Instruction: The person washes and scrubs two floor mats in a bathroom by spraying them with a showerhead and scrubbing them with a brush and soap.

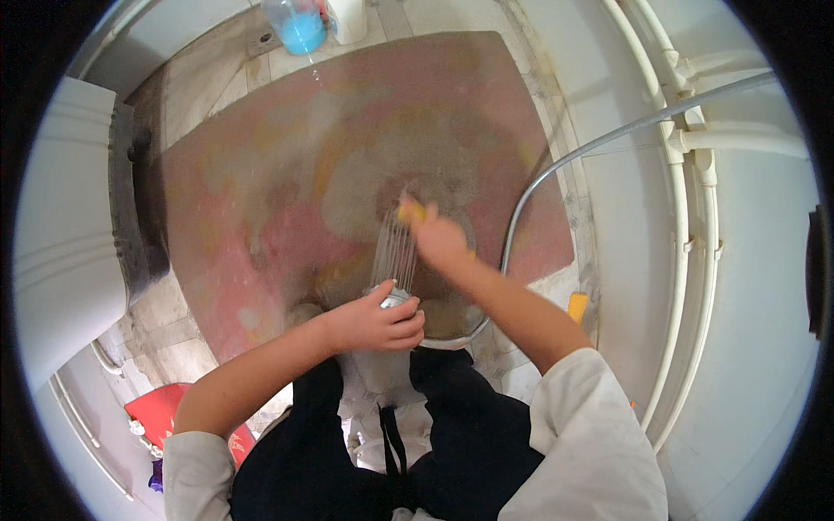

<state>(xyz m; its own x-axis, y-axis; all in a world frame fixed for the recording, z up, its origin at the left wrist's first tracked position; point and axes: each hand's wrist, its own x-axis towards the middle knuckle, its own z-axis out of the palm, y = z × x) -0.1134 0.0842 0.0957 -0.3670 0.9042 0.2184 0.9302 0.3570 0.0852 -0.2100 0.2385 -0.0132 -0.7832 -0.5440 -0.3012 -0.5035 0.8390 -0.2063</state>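
My left hand is closed around a chrome shower head, which sprays streams of water away from me onto a wet pink and grey rug. Beyond the spray, my right hand grips a yellow-handled tool against the rug; it is blurred, and whether it is a brush cannot be told. A metal shower hose curves across the rug's right part and back towards my left hand.
White pipes run along the right wall. A bottle of blue liquid and a white container stand past the rug's far edge. A yellow object lies by my right arm; a red item is at the lower left.
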